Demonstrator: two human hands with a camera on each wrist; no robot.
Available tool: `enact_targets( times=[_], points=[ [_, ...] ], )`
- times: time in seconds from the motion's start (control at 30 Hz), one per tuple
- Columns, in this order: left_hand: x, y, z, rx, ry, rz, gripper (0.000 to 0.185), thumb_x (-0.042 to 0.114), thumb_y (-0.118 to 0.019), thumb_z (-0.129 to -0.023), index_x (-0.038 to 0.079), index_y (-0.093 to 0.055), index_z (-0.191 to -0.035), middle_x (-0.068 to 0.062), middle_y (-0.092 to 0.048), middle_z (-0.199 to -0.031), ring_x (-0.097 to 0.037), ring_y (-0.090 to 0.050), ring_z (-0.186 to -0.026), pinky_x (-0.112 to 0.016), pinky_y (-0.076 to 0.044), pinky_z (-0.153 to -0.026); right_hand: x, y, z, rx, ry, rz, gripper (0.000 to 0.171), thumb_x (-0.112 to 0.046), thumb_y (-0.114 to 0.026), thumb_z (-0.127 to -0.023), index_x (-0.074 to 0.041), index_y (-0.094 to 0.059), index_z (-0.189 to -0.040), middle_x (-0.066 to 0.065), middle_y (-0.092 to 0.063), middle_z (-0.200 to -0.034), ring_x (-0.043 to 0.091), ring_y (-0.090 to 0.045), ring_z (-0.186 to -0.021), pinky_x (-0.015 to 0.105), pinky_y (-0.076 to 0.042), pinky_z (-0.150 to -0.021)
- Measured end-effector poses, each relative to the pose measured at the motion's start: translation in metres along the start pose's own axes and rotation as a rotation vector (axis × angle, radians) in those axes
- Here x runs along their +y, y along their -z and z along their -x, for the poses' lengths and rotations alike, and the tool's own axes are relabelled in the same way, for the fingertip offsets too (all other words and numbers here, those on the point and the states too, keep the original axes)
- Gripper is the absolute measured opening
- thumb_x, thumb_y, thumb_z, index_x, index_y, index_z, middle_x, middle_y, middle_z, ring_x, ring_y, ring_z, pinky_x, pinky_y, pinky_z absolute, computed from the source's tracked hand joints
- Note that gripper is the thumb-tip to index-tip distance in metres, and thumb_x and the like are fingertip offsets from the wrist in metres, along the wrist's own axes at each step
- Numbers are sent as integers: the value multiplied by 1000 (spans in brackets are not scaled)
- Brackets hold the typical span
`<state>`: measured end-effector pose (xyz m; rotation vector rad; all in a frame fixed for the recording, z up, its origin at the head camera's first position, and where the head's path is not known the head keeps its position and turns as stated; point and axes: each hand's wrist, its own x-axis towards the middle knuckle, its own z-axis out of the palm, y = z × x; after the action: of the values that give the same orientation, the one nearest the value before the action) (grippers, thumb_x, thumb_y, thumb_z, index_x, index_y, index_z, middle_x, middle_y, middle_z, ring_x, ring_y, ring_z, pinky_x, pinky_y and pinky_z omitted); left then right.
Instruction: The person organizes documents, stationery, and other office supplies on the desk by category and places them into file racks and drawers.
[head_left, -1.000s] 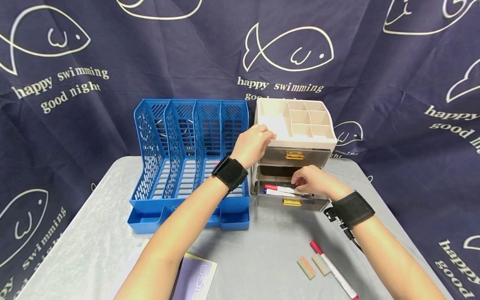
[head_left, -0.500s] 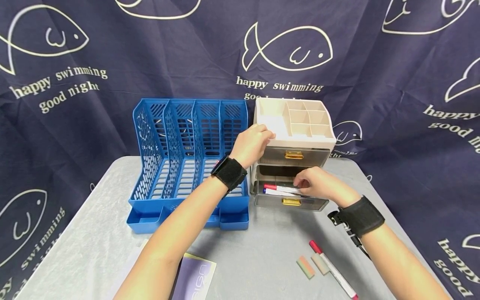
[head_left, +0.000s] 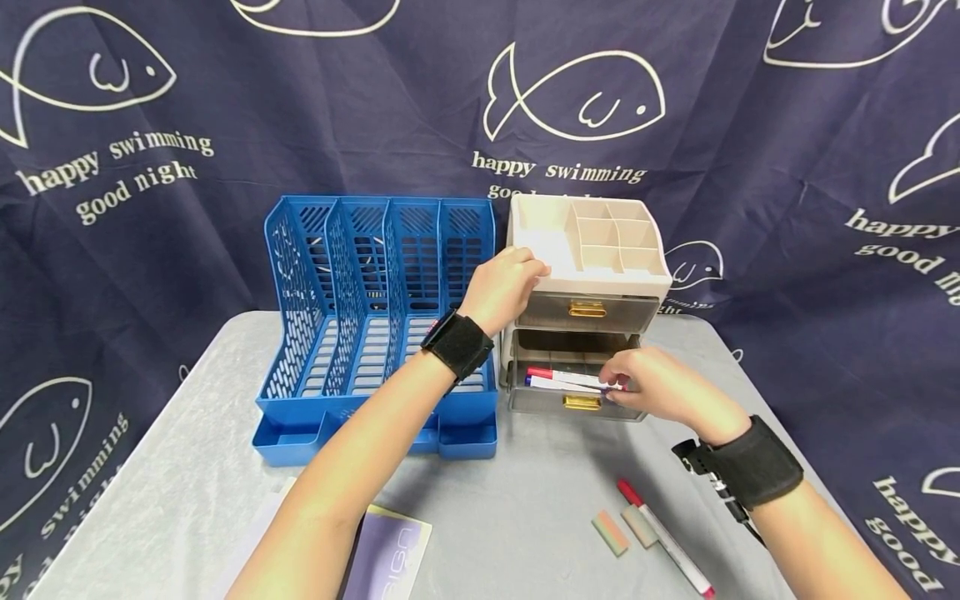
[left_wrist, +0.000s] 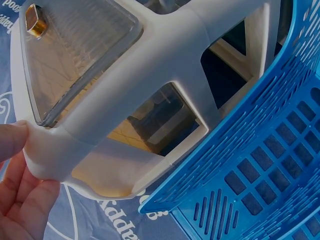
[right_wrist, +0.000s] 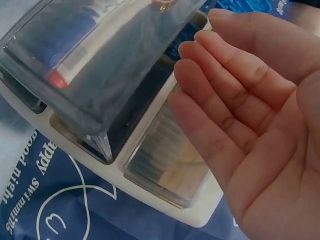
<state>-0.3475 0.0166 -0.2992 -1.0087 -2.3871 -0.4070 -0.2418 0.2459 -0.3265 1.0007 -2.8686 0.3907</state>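
Resting on the top left corner of the beige drawer organiser (head_left: 592, 250), the left hand (head_left: 504, 286) curls its fingers over the rim, and the left wrist view shows the fingertips (left_wrist: 15, 145) pressed against the unit's pale frame; its grip holds that corner. The organiser stands at the back of the grey worktop (head_left: 525, 500), touching the blue file rack (head_left: 378, 317) on its left. Its upper drawer (head_left: 588, 312) sits flush, while the lower drawer (head_left: 573, 392) stands pulled out, with two markers (head_left: 562, 379) lying lengthwise inside, one red-capped and one blue-capped. The right hand (head_left: 663, 385) is at the right end of that lower drawer, fingertips at its front edge just beside the marker tips. From the right wrist view the palm (right_wrist: 260, 125) is flat and the fingers straight, a wide, relaxed grip holding nothing, with the drawer just beyond the fingertips. Near the front of the worktop lie a loose red-capped marker (head_left: 663, 537), two small erasers (head_left: 622, 531) just beside it, and a purple notebook (head_left: 393, 554) under the left forearm.
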Motion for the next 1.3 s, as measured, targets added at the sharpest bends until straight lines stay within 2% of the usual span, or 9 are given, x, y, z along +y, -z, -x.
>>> enact_targets(
  times=[0.27,0.4,0.57,0.8,1.03,1.3],
  points=[
    [1,0,-1,2,3,9,21,9,-58,-92,12,-71,-109,-2,-66,-101,-17,-60,-98,-27,-51,-83,-9,3,24,81,8,31,14,1,-75,-73,-8,-69,-83,-3,-66,-80,14,-62,-72,32,-52,-67],
    [1,1,-1,2,3,12,21,9,-58,-92,12,-71,-109,-3,-66,-101,-17,-60,-98,-27,-51,-83,-10,1,37,123,40,56,18,2,-76,-70,-8,-69,-83,-3,-66,-80,13,-62,-71,30,-52,-65],
    [0,1,0,4,11,16,21,9,-59,-92,12,-71,-109,-3,-66,-101,-18,-60,-98,-27,-51,-83,-11,-3,47,114,62,61,20,0,-76,-70,-13,-68,-83,-6,-64,-80,10,-60,-71,28,-51,-65],
    [-1,0,0,16,-2,16,21,7,-58,-92,12,-71,-108,-3,-66,-100,-18,-60,-98,-28,-51,-82,-11,-19,64,98,5,58,18,-4,-78,-69,-11,-68,-83,-8,-63,-79,9,-59,-71,28,-51,-64],
    [-1,0,1,23,-1,28,20,8,-59,-92,11,-71,-108,-3,-66,-99,-18,-60,-97,-28,-51,-82,-7,-45,83,71,-37,-34,16,-2,-75,-70,-10,-68,-82,-5,-64,-77,6,-57,-70,27,-51,-62],
    [-1,0,0,16,-4,38,20,9,-59,-92,11,-71,-108,-3,-66,-99,-18,-60,-97,-28,-51,-82,-4,-72,104,39,-174,-114,15,-1,-73,-71,-6,-67,-83,-3,-64,-78,5,-56,-69,27,-49,-61]
  ],
)
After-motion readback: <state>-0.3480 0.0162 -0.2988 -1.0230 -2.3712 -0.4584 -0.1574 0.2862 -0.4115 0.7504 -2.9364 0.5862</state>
